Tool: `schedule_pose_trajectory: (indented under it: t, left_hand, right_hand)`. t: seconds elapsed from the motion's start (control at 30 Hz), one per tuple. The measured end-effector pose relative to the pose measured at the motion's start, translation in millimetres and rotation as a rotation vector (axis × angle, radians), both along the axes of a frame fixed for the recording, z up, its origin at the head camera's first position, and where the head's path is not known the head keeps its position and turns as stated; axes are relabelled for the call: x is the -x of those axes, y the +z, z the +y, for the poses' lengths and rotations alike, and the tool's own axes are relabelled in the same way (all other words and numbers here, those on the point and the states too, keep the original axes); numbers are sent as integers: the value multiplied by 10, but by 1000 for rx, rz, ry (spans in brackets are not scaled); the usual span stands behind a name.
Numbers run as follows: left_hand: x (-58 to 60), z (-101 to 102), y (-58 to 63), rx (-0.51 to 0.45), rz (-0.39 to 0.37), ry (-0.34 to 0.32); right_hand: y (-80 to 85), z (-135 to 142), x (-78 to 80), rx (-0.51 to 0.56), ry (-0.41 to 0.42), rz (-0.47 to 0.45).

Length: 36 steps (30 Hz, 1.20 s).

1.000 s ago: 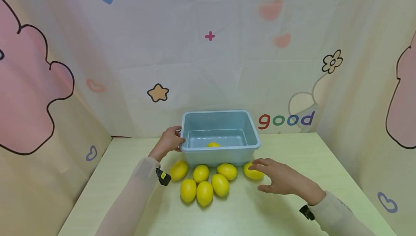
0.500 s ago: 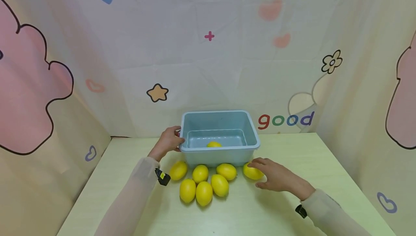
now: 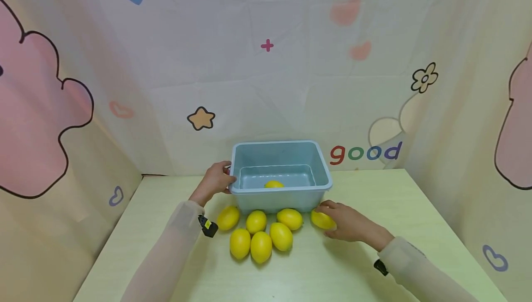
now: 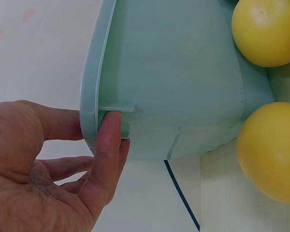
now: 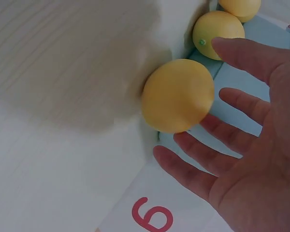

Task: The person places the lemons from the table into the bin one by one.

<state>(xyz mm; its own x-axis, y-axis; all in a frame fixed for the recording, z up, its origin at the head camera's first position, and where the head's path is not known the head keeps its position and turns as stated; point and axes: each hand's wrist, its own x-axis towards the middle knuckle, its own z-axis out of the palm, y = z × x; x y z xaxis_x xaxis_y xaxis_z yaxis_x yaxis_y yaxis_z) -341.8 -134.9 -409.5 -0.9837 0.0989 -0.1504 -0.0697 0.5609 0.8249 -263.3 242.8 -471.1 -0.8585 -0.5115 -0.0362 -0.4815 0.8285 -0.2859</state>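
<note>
A light blue plastic tub (image 3: pixel 278 202) stands at the back of the table, with one lemon (image 3: pixel 274 184) showing inside. My left hand (image 3: pixel 214 181) grips its left rim, thumb on one side and fingers on the other, as the left wrist view shows. My right hand (image 3: pixel 351 223) is at a lemon (image 3: pixel 322 220) by the tub's front right corner. In the right wrist view, its fairly straight fingers (image 5: pixel 208 153) reach beside this lemon, and the thumb stands apart from it. Several more lemons (image 3: pixel 261 247) lie in a group before the tub.
The pale wooden table (image 3: pixel 291 279) holds the tub and lemons. Behind and at both sides hangs a printed curtain (image 3: pixel 266 94), close to the tub's back. Among the loose lemons, one yellow lemon (image 3: pixel 228 218) lies near the tub's front left corner.
My right hand has moved left, and its thumb and fingers have come closer around the rightmost lemon. The left hand, the tub and the other lemons stay in place.
</note>
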Motion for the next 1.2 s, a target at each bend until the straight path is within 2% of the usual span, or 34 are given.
schedule_pose_trajectory:
  t: [0.37,0.47,0.7,0.83,0.97,1.2]
  left_hand:
    - [13,-7,-9,-4,-8,9]
    - [11,-13,-12,-6,-1,6]
    - [7,-16,-12,-4,8,6]
    - [14,-11,-24,-5,19,2]
    - [23,-8,-41,-6,28,-1]
    - [10,-9,-38,-7,29,-3]
  right_hand:
    - [-105,-43,74,-19,43,66]
    - [-135,-48,86,-3,42,44]
    - [-176,-96,109,39,27,-79]
    - [-205,-134,112,-2,35,-107]
    - [-263,-141,110,-42,58,-68]
    - [-325,-136,100,-15,114,24]
